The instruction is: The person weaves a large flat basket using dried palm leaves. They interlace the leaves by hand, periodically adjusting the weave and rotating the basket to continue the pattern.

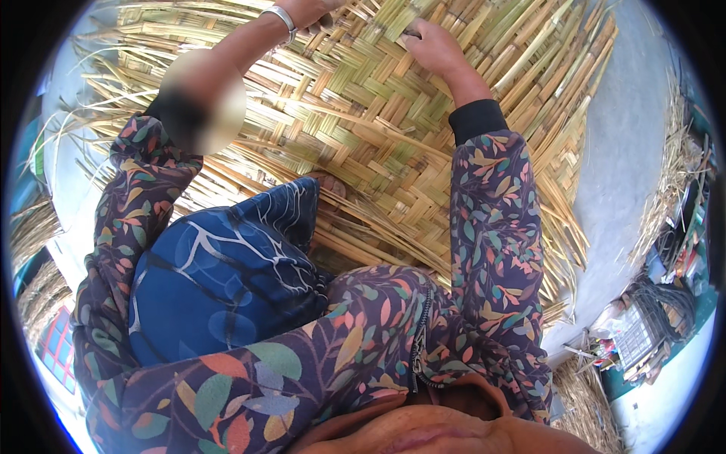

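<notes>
The right hand is resting on a woven mat, its fingers bending inward beside a small dark patch; whether they are closing on a strip or only pressing, I cannot tell. The left hand, wearing a silver bangle, is running out of the upper edge, so its grip is not showing. The mat is lying on the floor in front of the person. Its middle is already showing a tight zigzag weave, so a good part seems done; loose strips are fanning out unwoven along the right, and more ends are straggling on the left, so the borders look unfinished. Nearer the body, blue patterned cloth is covering a bent knee. Farther right, dry straw is lying along the floor.
</notes>
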Tool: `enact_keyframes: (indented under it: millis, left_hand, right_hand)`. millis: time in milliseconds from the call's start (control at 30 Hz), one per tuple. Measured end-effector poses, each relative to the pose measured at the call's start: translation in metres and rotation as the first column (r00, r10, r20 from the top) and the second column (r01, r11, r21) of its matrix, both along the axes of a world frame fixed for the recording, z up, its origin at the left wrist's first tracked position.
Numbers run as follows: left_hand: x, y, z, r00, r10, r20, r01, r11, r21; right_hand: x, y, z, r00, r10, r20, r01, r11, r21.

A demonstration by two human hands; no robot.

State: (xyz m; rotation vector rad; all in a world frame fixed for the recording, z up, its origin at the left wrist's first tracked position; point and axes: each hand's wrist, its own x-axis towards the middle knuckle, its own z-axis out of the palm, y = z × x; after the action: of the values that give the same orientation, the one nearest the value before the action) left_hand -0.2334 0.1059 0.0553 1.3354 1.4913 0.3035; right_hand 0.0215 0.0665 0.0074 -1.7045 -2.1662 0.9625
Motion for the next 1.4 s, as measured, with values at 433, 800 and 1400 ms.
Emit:
enact_keyframes:
  millis: [433,800,1400]
  left_hand:
    - [-0.004,0.063,-0.016,0.513,-0.534,-0.672,0.788,0.604,0.121]
    - [-0.052,0.081,-0.035,0.572,-0.643,-0.509,0.786,0.607,0.116]
    - [-0.050,0.044,0.016,0.478,-0.548,-0.686,0.816,0.566,0.117]
  right_hand:
    - [-0.007,0.002,-0.008,0.999,0.027,-0.032,-0.028,0.999,-0.015]
    - [-0.024,-0.032,-0.005,0.922,-0.258,-0.288,0.309,0.940,0.147]
    - [-0.097,0.024,0.060,0.997,-0.063,0.045,0.068,0.988,-0.139]
